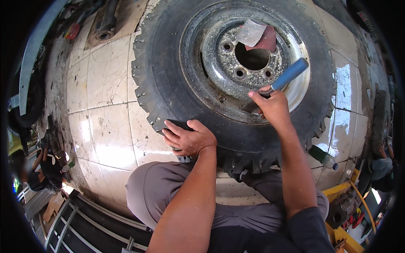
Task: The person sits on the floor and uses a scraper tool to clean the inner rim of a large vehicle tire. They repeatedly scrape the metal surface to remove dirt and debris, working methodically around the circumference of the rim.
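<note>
A large black tyre [162, 80] lies flat in front of me, with a worn, flaking silver wheel rim [217, 69] in it. My right hand [274, 109] is closed around a scraper [290, 74] near its blade end. The blue handle points up and to the right, and the flat metal blade reaches the near inner side of the rim. At the tyre's near-left edge, my left hand [192, 139] grips the tread with curled fingers. A grey sandpaper piece [251, 33] overlaps a reddish sandpaper piece [267, 40] beside the rim's centre hole.
A green-and-clear plastic bottle [324, 157] lies right of the tyre. A metal tube part [105, 27] rests at the upper left. Other people [49, 170] are at both sides. A yellow frame [337, 189] stands lower right, a metal-slatted rack [69, 225] lower left.
</note>
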Action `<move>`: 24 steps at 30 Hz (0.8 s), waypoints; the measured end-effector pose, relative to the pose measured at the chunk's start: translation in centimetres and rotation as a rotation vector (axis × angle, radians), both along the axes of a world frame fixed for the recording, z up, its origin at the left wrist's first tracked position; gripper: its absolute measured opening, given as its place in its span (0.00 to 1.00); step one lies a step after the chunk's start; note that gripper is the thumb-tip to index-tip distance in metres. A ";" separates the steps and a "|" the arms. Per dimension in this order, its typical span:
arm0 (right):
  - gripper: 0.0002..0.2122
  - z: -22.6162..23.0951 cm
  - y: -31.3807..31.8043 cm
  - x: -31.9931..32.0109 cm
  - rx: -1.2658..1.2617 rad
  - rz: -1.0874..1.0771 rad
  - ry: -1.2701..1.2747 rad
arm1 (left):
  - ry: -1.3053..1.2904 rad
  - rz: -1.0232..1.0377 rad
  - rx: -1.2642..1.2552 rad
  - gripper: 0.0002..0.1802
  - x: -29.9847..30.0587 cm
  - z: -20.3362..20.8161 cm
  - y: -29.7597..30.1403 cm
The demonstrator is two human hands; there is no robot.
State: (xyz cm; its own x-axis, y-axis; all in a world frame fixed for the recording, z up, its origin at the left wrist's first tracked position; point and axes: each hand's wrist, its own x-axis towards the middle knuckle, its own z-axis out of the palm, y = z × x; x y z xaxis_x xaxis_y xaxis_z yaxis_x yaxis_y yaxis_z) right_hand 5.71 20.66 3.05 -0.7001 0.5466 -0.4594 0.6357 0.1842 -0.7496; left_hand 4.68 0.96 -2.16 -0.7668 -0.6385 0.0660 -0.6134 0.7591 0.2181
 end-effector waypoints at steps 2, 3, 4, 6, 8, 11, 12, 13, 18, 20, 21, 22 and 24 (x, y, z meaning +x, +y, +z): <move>0.18 0.3 0.8 -0.2 0.004 0.039 -0.068 | -0.002 -0.005 -0.003 0.37 -0.1 0.1 0.3; 0.18 0.9 0.9 -0.4 0.002 0.059 -0.104 | -0.005 -0.007 -0.009 0.37 0.1 0.1 0.2; 0.18 1.3 0.9 -0.6 0.017 0.063 -0.090 | -0.005 -0.006 -0.007 0.37 0.1 0.1 0.1; 0.18 1.2 1.7 -1.0 -0.072 0.142 -0.141 | -0.003 -0.006 0.000 0.37 0.0 0.1 0.1; 0.18 0.6 2.6 -0.8 -0.084 0.244 -0.119 | -0.004 -0.003 0.001 0.37 0.2 -0.1 0.0; 0.17 0.0 3.2 -0.8 -0.003 0.374 -0.030 | 0.001 -0.005 -0.007 0.38 0.0 0.3 0.1; 0.17 0.2 3.1 -0.6 0.011 0.379 -0.047 | -0.004 -0.008 -0.014 0.38 0.1 0.2 0.1; 0.16 0.3 3.1 -0.5 0.026 0.384 -0.065 | -0.001 -0.009 -0.013 0.38 0.1 0.2 0.1; 0.13 1.2 3.3 -0.8 -0.020 0.456 -0.078 | 0.020 -0.007 -0.002 0.38 0.0 0.3 0.2; 0.13 2.4 2.9 -1.2 -0.047 0.423 -0.098 | 0.022 -0.016 -0.003 0.37 0.0 0.3 0.1; 0.12 2.4 2.7 -1.1 -0.044 0.410 -0.041 | 0.022 -0.018 -0.006 0.37 0.1 0.3 0.0; 0.12 2.4 2.5 -1.1 -0.042 0.397 0.017 | 0.017 -0.022 -0.006 0.37 0.1 0.3 -0.1; 0.10 2.6 2.1 -1.0 -0.156 0.299 0.080 | 0.007 -0.035 -0.006 0.37 0.1 0.3 -0.1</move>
State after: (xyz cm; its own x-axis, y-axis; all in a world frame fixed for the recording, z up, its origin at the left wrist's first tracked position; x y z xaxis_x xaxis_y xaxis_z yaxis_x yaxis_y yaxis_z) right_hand 4.75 22.72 5.68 -0.8560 0.2396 -0.4581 0.5088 0.2327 -0.8289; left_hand 4.76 0.87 -1.88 -0.7883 -0.6107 0.0753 -0.5846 0.7815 0.2177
